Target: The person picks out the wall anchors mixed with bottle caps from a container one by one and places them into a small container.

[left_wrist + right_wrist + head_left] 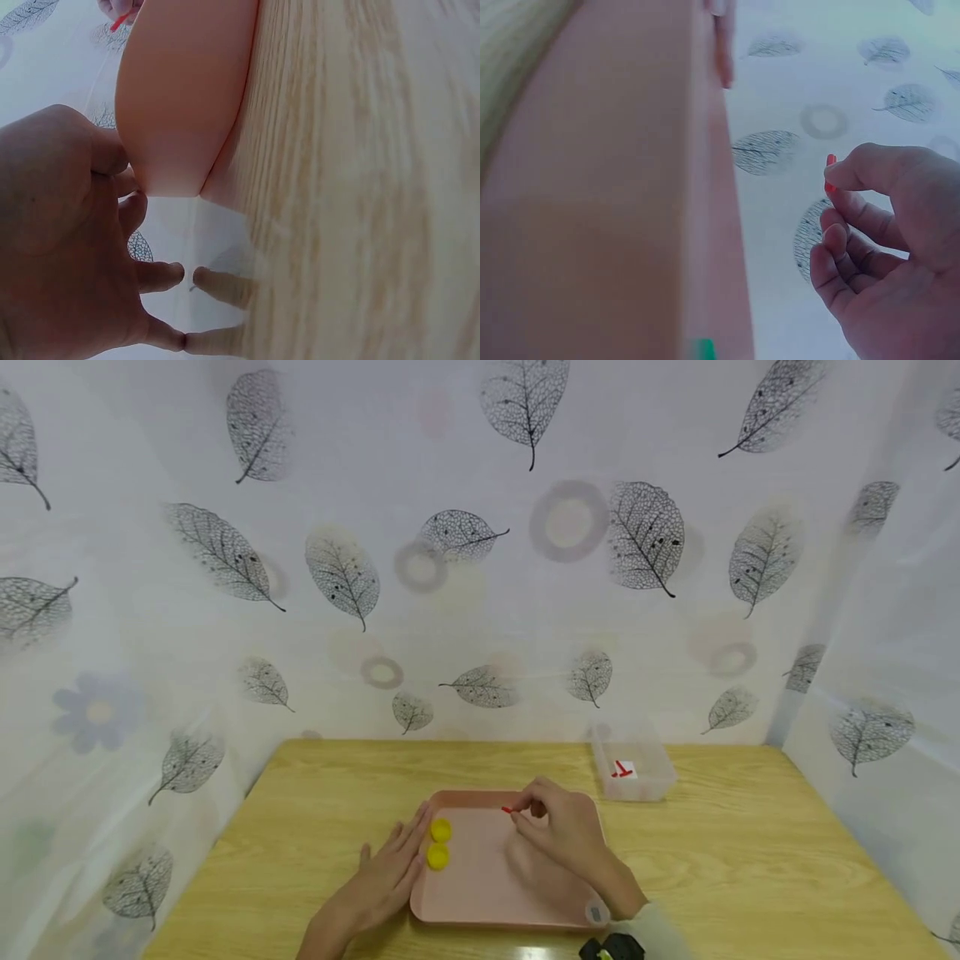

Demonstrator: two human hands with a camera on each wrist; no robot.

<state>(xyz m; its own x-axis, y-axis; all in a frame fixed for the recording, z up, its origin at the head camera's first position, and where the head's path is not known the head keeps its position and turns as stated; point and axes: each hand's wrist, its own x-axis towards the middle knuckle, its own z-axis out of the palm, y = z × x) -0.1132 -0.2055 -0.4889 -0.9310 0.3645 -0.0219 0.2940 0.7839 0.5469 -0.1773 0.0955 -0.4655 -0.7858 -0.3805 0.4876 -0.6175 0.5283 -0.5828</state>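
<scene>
A pink tray (495, 906) lies on the wooden table. Two yellow round pieces (441, 830) sit inside it, one in front of the other, near the left wall. My left hand (382, 881) rests along the tray's left rim with its fingers fairly straight and spread; the left wrist view shows the fingertips by the tray wall (187, 97). Over the tray's far part, my right hand (562, 827) pinches a small red strip (830, 172) between thumb and index finger. The other fingers of that hand are curled in.
Behind the tray to the right stands a clear plastic box (648, 785) holding a white card (628, 766) with red strips on it. A round pale disc (597, 912) is at the tray's near right corner. Leaf-patterned curtain (480, 610) hangs along the table's back edge.
</scene>
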